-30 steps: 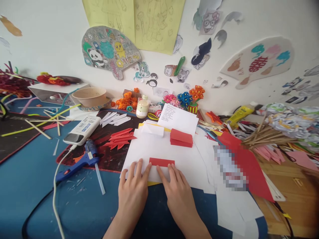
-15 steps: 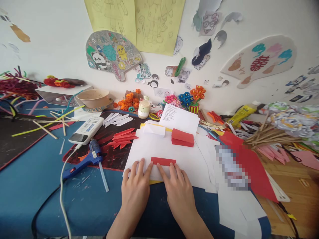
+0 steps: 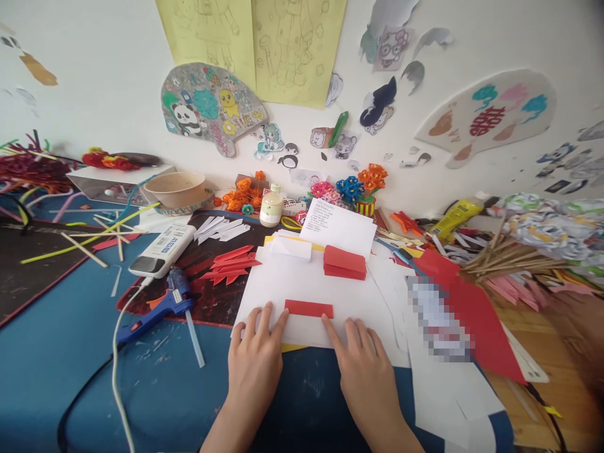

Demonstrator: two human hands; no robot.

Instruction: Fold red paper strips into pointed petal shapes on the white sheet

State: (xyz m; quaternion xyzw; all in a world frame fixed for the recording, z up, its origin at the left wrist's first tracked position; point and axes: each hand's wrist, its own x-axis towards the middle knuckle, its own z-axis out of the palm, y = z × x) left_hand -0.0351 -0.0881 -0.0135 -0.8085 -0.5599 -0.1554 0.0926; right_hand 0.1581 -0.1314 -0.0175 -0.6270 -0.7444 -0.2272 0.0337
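The red paper strip (image 3: pixel 309 308) lies on white paper (image 3: pixel 274 283) over the blue-covered table (image 3: pixel 189 390).

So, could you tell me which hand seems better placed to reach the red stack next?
The right hand, I think: its fingers are nearer the red stack, while the left hand rests by the left end of the red strip.
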